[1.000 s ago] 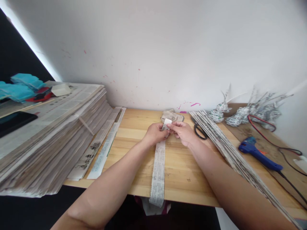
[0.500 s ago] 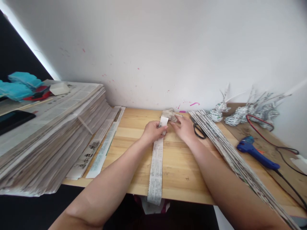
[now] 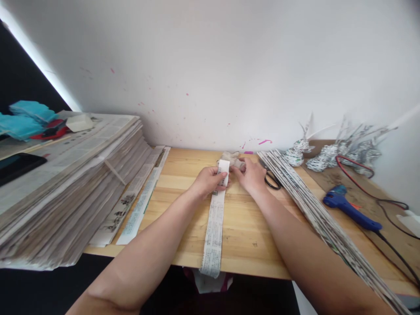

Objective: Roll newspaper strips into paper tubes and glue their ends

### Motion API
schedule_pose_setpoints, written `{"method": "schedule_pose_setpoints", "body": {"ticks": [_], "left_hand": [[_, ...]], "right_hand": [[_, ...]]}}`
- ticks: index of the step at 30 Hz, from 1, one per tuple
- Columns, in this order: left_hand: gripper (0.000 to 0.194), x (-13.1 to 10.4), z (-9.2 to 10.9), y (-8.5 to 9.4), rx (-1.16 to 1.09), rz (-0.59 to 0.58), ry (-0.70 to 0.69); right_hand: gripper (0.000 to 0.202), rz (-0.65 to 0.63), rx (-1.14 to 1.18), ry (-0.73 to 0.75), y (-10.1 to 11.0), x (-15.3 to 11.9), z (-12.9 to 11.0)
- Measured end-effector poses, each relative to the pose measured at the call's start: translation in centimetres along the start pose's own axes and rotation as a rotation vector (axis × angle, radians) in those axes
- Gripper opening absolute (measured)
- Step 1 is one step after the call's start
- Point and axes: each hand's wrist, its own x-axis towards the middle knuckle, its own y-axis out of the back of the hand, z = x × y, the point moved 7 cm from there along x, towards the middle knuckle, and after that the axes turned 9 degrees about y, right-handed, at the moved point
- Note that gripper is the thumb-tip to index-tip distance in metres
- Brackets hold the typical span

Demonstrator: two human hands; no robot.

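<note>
A long printed newspaper strip runs toward me over the wooden table, and its near end hangs past the front edge. My left hand pinches this strip close to its far end, thumb on top. At the back of the table, near the wall, lies a crumpled greyish cloth. My right hand is at the cloth's near right side, with its thumb and fingers curled around a bit of it. Black-handled scissors lie just right of that hand, partly under a bundle of rolled paper sticks.
At left stands a tall newspaper stack, bearing a phone and blue items. Cut strips lie beside it. On the right are a blue glue gun with a cord and several woven paper figures.
My right hand's fingers have drawn in from a more spread pose over the cloth. My left hand keeps its pinch on the strip, and the view has shifted slightly.
</note>
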Motion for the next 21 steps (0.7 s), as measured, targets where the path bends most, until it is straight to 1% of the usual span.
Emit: {"method": "schedule_pose_setpoints", "body": {"ticks": [3, 6, 8, 10, 12, 13, 15, 18, 21], "left_hand": [[0.009, -0.2, 0.1, -0.1, -0.002, 0.006, 0.007], [0.009, -0.3, 0.1, -0.1, -0.008, 0.024, 0.016], [0.01, -0.3, 0.2, -0.1, -0.014, 0.022, 0.018], [0.011, -0.3, 0.3, 0.0, -0.024, 0.019, 0.02], [0.011, -0.3, 0.5, 0.0, -0.033, 0.018, 0.017], [0.011, -0.4, 0.5, 0.0, -0.032, 0.018, 0.012], [0.011, -0.4, 0.7, 0.0, -0.021, 0.019, 0.0], [0.012, -0.4, 0.8, 0.0, 0.005, 0.05, -0.015], [0.017, -0.4, 1.0, 0.3, 0.038, 0.103, -0.041]], "right_hand": [[0.026, -0.07, -0.046, 0.042, -0.4, 0.0, -0.4], [0.029, -0.075, -0.068, 0.042, -0.3, 0.1, -0.4], [0.027, -0.085, -0.073, 0.034, -0.2, 0.0, -0.5], [0.027, -0.067, -0.06, 0.052, 0.3, -0.1, -0.8], [0.031, -0.002, 0.005, 0.087, 1.3, -0.3, -1.4], [0.031, 0.024, 0.064, 0.098, 1.8, -0.3, -1.6], [0.034, 0.008, 0.236, 0.066, 1.9, -0.5, -1.7], [0.04, -0.097, 0.564, -0.059, 0.8, -0.7, -1.4], [0.032, -0.197, 0.884, -0.191, -0.7, -1.0, -1.2]]}}
